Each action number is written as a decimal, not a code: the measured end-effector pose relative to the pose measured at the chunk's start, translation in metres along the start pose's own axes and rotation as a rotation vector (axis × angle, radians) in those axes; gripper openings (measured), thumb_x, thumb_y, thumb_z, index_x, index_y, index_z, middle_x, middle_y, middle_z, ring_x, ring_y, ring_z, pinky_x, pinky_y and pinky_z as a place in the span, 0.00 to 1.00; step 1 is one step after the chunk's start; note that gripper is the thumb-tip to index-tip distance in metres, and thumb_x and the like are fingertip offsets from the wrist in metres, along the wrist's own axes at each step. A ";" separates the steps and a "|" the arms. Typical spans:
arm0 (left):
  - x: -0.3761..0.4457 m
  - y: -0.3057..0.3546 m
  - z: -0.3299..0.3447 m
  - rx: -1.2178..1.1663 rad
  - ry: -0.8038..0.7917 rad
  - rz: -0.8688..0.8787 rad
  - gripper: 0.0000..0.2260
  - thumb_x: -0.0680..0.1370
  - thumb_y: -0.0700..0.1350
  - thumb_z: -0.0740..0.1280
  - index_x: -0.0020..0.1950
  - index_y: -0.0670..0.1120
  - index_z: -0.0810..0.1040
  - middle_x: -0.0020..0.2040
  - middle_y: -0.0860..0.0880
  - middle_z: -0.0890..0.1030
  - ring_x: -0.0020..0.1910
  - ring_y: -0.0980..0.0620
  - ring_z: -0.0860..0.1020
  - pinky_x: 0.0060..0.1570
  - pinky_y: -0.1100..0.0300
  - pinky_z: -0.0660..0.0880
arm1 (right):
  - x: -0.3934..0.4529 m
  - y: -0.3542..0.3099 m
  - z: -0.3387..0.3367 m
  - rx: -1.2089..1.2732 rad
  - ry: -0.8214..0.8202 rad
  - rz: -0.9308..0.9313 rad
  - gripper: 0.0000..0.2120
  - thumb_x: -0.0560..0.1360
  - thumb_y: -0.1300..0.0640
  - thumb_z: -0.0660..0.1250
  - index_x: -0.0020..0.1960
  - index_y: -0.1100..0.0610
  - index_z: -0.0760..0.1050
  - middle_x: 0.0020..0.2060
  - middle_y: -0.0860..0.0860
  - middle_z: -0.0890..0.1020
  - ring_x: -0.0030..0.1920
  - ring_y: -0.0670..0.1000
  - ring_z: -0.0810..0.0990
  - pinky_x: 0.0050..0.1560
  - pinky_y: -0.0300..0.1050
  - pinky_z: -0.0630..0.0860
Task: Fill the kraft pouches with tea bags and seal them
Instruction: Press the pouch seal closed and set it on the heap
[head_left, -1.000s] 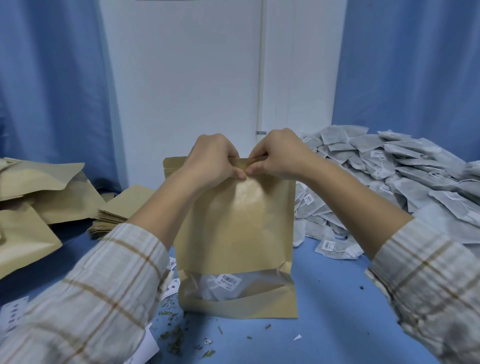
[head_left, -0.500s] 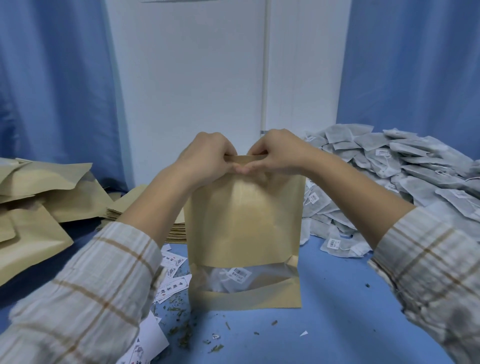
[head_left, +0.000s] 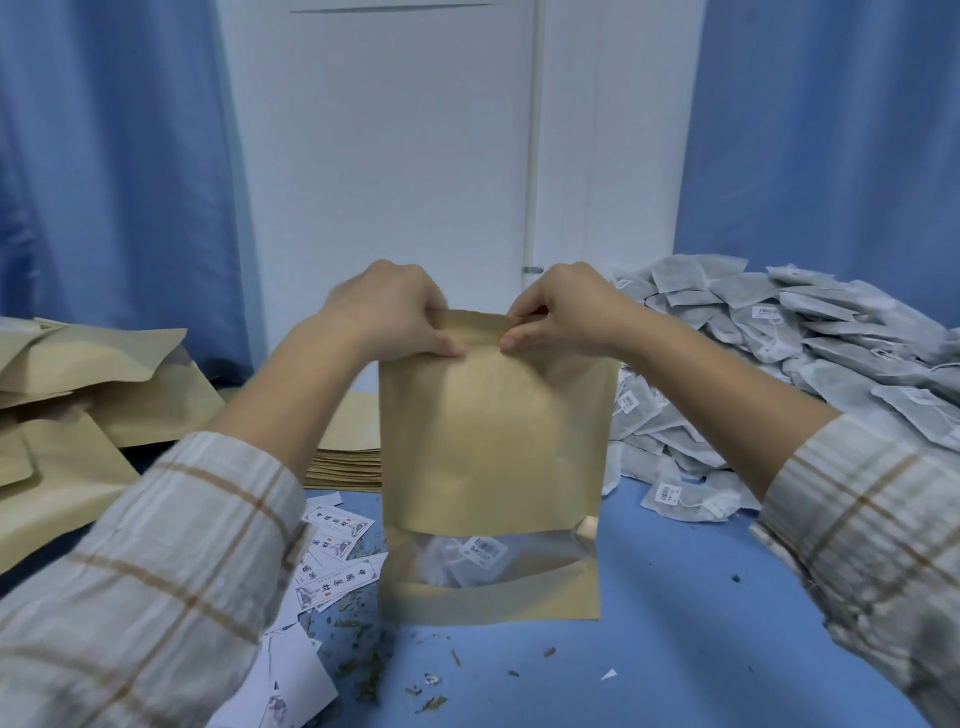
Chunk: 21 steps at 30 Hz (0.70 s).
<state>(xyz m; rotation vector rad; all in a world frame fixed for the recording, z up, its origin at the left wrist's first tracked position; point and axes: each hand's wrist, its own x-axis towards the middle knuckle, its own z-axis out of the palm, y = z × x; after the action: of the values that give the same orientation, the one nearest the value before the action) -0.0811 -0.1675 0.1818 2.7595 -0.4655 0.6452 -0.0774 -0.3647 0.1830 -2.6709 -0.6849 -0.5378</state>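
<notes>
A kraft pouch (head_left: 493, 441) stands upright on the blue table in the middle of the head view. Tea bags with white tags show through its clear window (head_left: 483, 564) near the bottom. My left hand (head_left: 387, 306) pinches the top strip of the pouch at its left end. My right hand (head_left: 563, 309) pinches the same strip at its right end. A short bare stretch of the strip shows between my thumbs. A large heap of grey tea bags (head_left: 769, 364) lies to the right.
Filled kraft pouches (head_left: 88, 395) are piled at the left. A flat stack of unused pouches (head_left: 348, 447) lies behind my left forearm. Printed paper labels (head_left: 332, 551) and loose tea crumbs lie scattered on the blue table (head_left: 675, 623). Blue curtains and a white wall stand behind.
My two hands have slid apart along the pouch's top strip, from touching at the middle to the two ends. The pouch has stayed upright.
</notes>
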 end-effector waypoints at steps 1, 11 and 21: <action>-0.001 -0.006 -0.002 -0.033 -0.007 -0.022 0.16 0.69 0.58 0.73 0.32 0.48 0.76 0.29 0.54 0.74 0.36 0.53 0.73 0.32 0.60 0.64 | -0.001 0.003 -0.002 -0.008 -0.008 0.010 0.14 0.70 0.50 0.72 0.45 0.62 0.81 0.32 0.56 0.74 0.37 0.47 0.69 0.33 0.31 0.62; -0.004 -0.010 0.017 -0.254 0.141 -0.076 0.12 0.69 0.51 0.75 0.28 0.54 0.77 0.27 0.53 0.73 0.30 0.57 0.70 0.27 0.63 0.65 | 0.015 -0.023 0.015 -0.111 0.063 -0.128 0.08 0.73 0.51 0.70 0.47 0.54 0.83 0.38 0.51 0.84 0.40 0.51 0.77 0.38 0.38 0.69; -0.011 -0.032 0.023 -0.572 0.144 -0.089 0.10 0.65 0.51 0.78 0.33 0.48 0.81 0.29 0.52 0.77 0.32 0.56 0.73 0.34 0.65 0.68 | 0.027 -0.025 0.026 -0.048 0.078 -0.166 0.08 0.70 0.52 0.73 0.45 0.56 0.82 0.38 0.52 0.82 0.42 0.50 0.77 0.42 0.41 0.72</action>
<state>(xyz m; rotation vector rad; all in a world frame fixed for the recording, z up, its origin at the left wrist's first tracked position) -0.0700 -0.1435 0.1510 2.1668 -0.4144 0.5750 -0.0612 -0.3237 0.1776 -2.6356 -0.8867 -0.7069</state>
